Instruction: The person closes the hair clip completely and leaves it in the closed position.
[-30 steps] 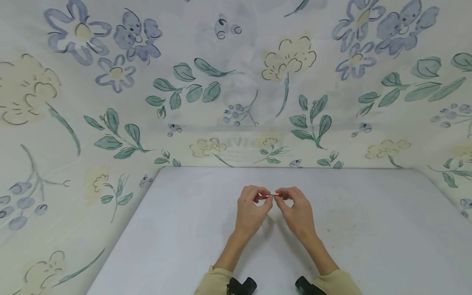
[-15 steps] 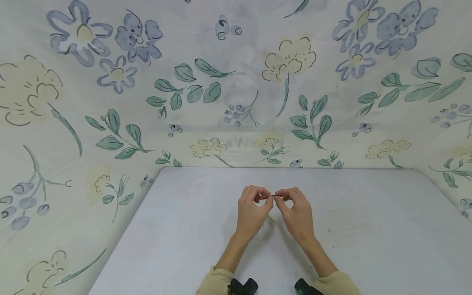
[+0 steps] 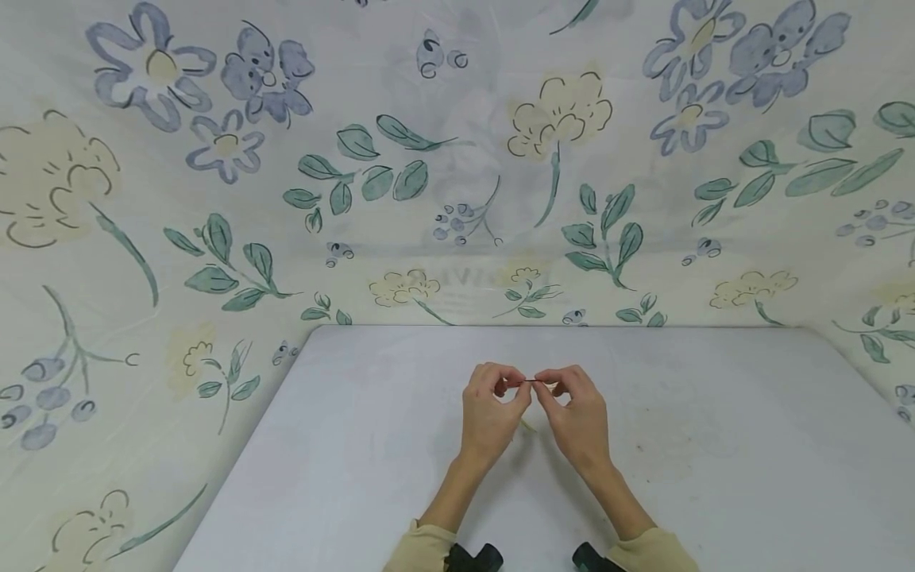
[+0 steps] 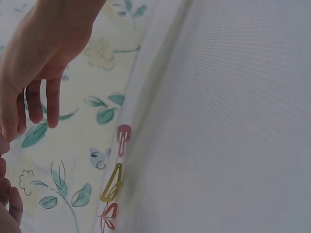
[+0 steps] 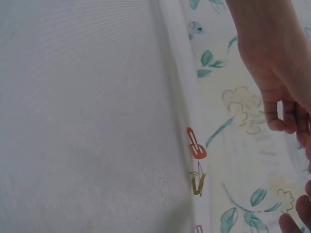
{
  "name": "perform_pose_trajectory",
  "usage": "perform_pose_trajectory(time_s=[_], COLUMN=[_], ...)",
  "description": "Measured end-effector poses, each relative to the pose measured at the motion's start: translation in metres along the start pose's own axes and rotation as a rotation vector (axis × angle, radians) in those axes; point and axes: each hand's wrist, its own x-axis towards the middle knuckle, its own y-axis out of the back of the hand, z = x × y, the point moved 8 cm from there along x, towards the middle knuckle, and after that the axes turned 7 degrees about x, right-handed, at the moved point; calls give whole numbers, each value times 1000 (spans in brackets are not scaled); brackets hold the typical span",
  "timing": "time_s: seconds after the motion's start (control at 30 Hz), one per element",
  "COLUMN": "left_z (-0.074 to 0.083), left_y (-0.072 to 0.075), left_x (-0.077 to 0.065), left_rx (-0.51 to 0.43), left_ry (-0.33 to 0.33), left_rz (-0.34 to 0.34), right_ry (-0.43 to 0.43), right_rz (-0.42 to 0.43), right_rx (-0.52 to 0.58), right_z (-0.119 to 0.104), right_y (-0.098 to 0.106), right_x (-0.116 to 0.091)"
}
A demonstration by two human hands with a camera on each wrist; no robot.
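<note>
**Flower-printed backdrop [image 3: 465, 171], pale table [image 3: 322, 453]: one thin dark strand [image 3: 530, 380] between two pinching hands**

Item 1, strand. Is spanning the narrow gap between the fingertips, seemingly raised over the table. Material: too fine to tell.

Item 2, left hand [image 3: 488, 415]. Is pinching the strand between thumb and forefinger, tips together; the remaining fingers are hanging loosely bent.

Item 3, right hand [image 3: 581, 417]. Is pinching from the facing side in the same manner, its fingertips almost meeting the left's.

Item 4, clips, three. Pink clip [image 4: 124, 131], yellow clip [image 4: 116, 187] and orange clip [image 5: 196, 149] are showing in a row in both wrist views, yellow in the middle. Fine line is running between orange and yellow; whether it is joining the held strand cannot be told.

Handling note. Step in hand seems to be calling for close fingertip work. Best practice: keeping both pinches near the tips, holding the strand level and only lightly taut, and keeping the spare fingers away from the clips so nothing is snagging. When one pinch is shifting, the other should be gripping firmly. Hard pulling would be risking a slip from one side.

Item 5, sleeves [image 3: 420, 550], yellowish, one pair. Are covering the forearms; black wrist devices [image 3: 595, 558] are sitting beside them.

Item 6, specks [image 3: 638, 447], small. Are lying on the table, right of the right hand.
</note>
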Motion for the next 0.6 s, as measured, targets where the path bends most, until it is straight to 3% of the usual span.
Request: perform_pose_trajectory(time_s=[0.6], left_z=[1], left_y=[0], left_x=[-2], left_rx=[40], left_ry=[2], left_rz=[28], right_ry=[25], right_rz=[26], right_rx=[-38], right_z=[-3], right_y=[2], right_x=[-1])
